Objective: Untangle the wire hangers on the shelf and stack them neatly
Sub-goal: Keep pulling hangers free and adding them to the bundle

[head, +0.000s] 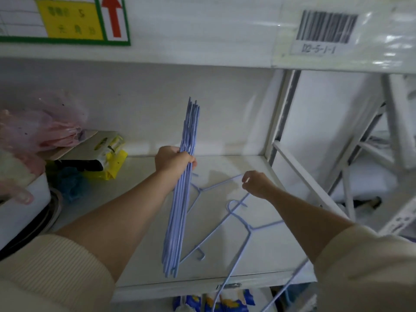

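My left hand (174, 161) grips a bundle of several blue wire hangers (181, 210), held edge-on and nearly upright above the white shelf (225, 262). Loose blue hangers lie flat on the shelf to the right. My right hand (256, 183) pinches the wire of one loose hanger (216, 186) at its far arm. A second loose hanger (244, 226) lies nearer me, its hook curled beside my right wrist, and part of it hangs over the shelf's front edge.
Pink plastic bags (38, 131) and a yellow packet (110, 158) sit at the shelf's left, with a white bin (24, 206) in front of them. A barcode label (326, 28) marks the upper shelf. White rack frames (371, 154) stand to the right.
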Demonstrator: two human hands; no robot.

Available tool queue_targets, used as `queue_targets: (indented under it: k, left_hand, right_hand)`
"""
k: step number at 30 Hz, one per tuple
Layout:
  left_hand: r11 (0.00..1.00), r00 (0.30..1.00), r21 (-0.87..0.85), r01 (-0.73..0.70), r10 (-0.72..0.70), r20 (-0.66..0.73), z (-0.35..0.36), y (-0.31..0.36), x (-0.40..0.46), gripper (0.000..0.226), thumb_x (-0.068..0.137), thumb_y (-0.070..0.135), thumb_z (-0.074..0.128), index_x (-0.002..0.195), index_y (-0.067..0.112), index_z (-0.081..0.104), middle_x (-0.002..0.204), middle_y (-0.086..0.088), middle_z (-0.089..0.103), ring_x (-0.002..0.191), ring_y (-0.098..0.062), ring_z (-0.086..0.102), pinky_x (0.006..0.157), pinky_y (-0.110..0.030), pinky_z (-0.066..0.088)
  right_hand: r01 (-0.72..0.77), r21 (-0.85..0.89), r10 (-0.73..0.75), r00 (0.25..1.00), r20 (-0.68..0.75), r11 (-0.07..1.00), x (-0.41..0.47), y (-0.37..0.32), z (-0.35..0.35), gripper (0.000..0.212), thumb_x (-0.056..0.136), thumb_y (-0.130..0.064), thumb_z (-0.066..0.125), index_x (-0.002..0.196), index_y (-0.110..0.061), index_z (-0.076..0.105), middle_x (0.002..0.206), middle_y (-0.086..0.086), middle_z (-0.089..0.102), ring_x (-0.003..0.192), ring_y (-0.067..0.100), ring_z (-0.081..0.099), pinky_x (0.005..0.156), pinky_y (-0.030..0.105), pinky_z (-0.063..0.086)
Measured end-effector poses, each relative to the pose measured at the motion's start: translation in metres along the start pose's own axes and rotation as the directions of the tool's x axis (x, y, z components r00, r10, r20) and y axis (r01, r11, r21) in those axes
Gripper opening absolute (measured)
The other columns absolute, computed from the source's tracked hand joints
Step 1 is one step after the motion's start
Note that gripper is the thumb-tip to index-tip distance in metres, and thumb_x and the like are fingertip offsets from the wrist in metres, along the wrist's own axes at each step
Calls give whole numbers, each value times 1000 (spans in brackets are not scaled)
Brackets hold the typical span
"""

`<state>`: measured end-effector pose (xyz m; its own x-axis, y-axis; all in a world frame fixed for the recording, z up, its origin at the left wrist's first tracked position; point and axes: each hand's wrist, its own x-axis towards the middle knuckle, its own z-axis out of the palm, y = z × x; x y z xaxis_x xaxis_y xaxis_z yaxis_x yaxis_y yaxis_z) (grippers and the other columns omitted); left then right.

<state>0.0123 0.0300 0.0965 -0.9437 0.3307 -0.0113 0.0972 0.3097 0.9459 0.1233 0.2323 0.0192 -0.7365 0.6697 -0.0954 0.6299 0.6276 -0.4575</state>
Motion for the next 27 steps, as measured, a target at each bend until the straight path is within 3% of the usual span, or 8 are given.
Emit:
queue_targets:
  k: [3,5,9,12,16,19,24,27]
  left_hand:
    - [999,999,32,-7,6,34,11,2,-14,24,70,1,65,48,9,65,42,2,61,34,0,53,35,-12,37]
    - [998,999,59,6,-8,40,17,2,-22,20,70,1,63,51,7,65,28,5,49,21,-1,41,26,-10,27]
    - [999,999,47,14,-16,39,25,-6,-25,18,68,3,64,51,9,69,53,0,67,32,-1,52,31,-9,34]
    - [998,999,49,27,-29,46,27,-11,-24,16,67,4,64,53,9,70,64,-6,73,50,-9,62,42,-15,41]
    - [999,998,42,35,-37,46,25,-15,-22,13,67,3,65,58,6,72,53,-1,65,25,1,48,29,-10,32]
    - [999,998,34,29,-31,55,24,-18,-20,14,68,3,64,57,7,72,54,-1,66,25,2,47,28,-9,32]
    - [998,998,61,22,-25,52,19,-14,-17,19,69,5,65,51,10,68,61,-6,70,31,1,51,33,-11,38]
    - [999,999,35,24,-25,26,11,-9,-13,22,71,6,66,49,11,69,70,-12,75,60,-16,68,58,-26,56]
  right_hand:
    - [-2,-120,12,997,79,993,-19,13,1,38,92,-23,54,119,3,61,127,21,58,119,35,55,98,33,44]
    - [14,-185,11,991,133,983,-26,17,10,42,84,-31,61,109,2,64,119,22,63,111,35,60,90,33,48]
    - [67,-294,-4,977,211,953,-34,22,30,34,73,-28,63,96,-3,63,104,17,66,99,33,66,76,32,51]
    - [79,-342,-7,978,206,936,-39,20,41,38,77,-28,64,107,-5,60,105,15,62,101,32,64,78,34,52]
    - [97,-413,-16,980,196,906,-38,23,58,48,90,-37,54,126,-6,53,123,14,59,113,33,60,89,38,50]
    - [120,-442,-26,977,213,889,-39,21,60,35,92,-18,48,124,-5,55,126,15,58,115,33,59,89,37,50]
    - [132,-235,-124,991,48,963,-29,0,32,24,91,-3,36,108,-9,52,113,26,61,105,40,61,75,36,44]
    - [127,-61,-134,983,-128,990,-18,-20,10,21,97,-9,34,111,-6,49,103,29,63,98,43,62,71,38,41]
